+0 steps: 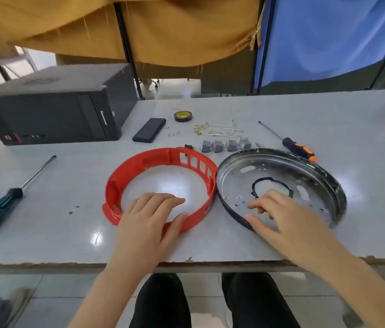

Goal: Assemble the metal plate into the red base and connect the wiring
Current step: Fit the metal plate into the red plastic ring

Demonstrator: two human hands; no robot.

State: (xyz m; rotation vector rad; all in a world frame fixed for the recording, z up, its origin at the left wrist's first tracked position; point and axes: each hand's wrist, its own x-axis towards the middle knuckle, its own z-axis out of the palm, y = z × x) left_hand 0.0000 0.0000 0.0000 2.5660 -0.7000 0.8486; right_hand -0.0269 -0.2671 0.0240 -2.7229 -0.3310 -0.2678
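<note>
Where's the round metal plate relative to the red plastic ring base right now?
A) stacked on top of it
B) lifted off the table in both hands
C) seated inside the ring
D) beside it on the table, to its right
D: the round metal plate lies on the table beside the red plastic ring base, to its right, rims close together; the ring's middle shows bare tabletop, so nothing is seated in it.

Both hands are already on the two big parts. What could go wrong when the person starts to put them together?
1. The round metal plate lies against the red plastic ring base, so lifting it with the right hand may shove the base, which the left hand grips.
2. The small grey blocks sit close behind and could be knocked.
</note>
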